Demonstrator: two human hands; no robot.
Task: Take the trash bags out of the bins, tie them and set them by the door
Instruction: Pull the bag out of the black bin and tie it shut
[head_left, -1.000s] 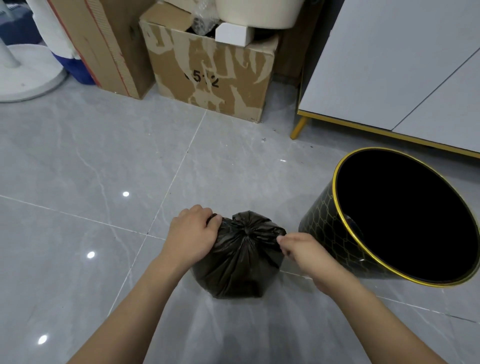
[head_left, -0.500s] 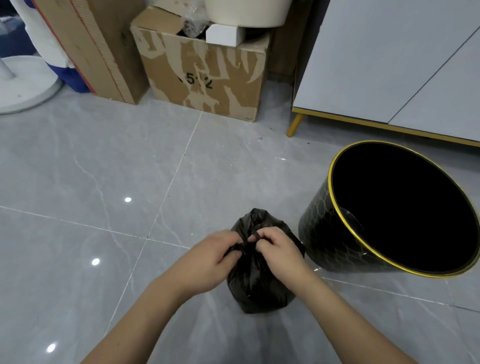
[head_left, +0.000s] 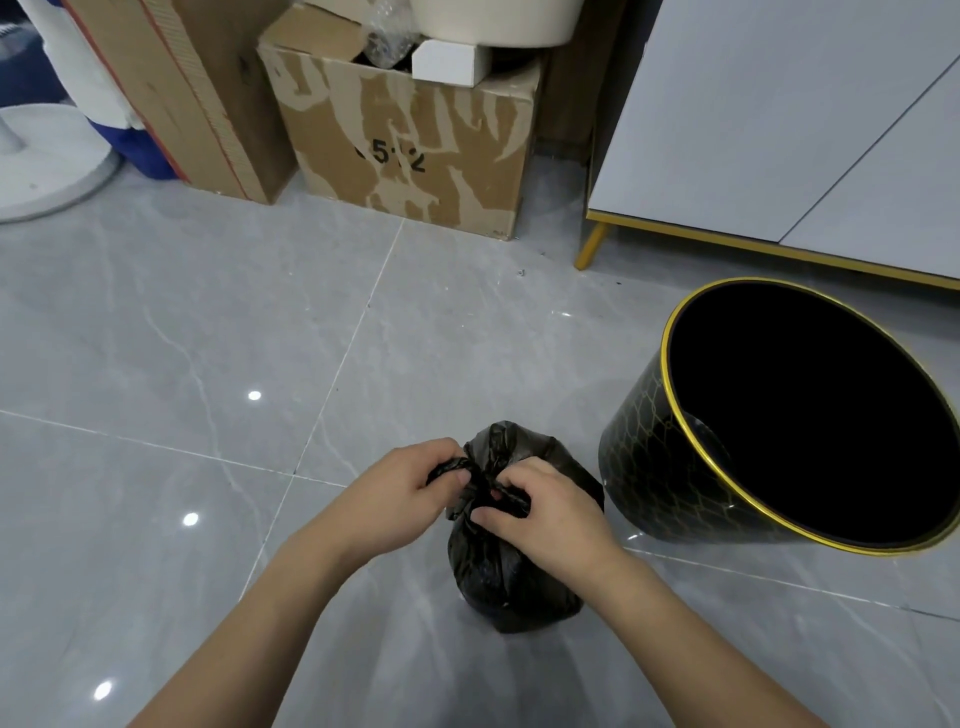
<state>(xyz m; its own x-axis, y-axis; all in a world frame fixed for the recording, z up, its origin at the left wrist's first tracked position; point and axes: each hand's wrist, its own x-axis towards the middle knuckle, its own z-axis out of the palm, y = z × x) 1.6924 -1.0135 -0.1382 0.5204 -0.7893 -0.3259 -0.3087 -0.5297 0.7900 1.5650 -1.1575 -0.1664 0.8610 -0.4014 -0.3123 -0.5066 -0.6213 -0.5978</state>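
A small black trash bag (head_left: 511, 577) stands on the grey tiled floor in front of me, its top gathered into twisted ends. My left hand (head_left: 400, 493) pinches one twisted end on the bag's left side. My right hand (head_left: 540, 506) grips the other end at the neck, fingers curled into the plastic. Both hands meet above the bag's top. To the right stands a black bin (head_left: 649, 467) with a gold rim and a gold honeycomb pattern, tilted toward me; its inside is dark and shows no liner.
Cardboard boxes (head_left: 405, 145) line the back wall, one marked with numbers and holding white items. A white fan base (head_left: 47, 161) sits at the far left. A white cabinet (head_left: 779, 114) on gold legs stands at the back right, behind the bin.
My hands, pulled apart on the bag's ends a second ago, have come together over the bag's neck. The bag looks narrower and more gathered at the top.
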